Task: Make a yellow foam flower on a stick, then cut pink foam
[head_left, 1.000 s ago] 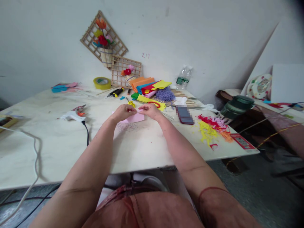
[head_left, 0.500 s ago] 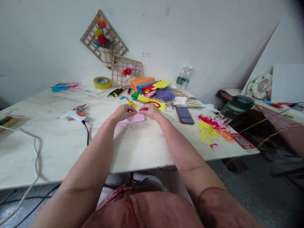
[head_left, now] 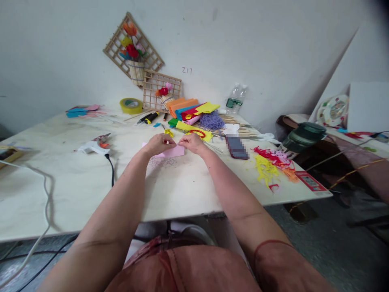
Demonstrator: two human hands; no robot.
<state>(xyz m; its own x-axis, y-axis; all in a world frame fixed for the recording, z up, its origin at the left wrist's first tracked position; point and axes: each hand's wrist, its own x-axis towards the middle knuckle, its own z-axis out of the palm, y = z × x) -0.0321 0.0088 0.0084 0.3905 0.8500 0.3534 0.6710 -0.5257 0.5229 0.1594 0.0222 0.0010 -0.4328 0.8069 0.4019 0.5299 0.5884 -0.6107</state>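
A pink foam sheet lies flat on the pale table, near its middle. My left hand rests on the sheet's left part, fingertips pinched at its far edge. My right hand pinches the same far edge just to the right. The two sets of fingertips almost meet. Both hands cover much of the sheet.
A white glue gun with a black cord lies to the left. Coloured foam sheets, purple yarn, wooden sticks and a tape roll crowd the back. A phone and foam scraps lie at right.
My hands have shifted very slightly on the pink sheet's far edge. Nothing else has moved.
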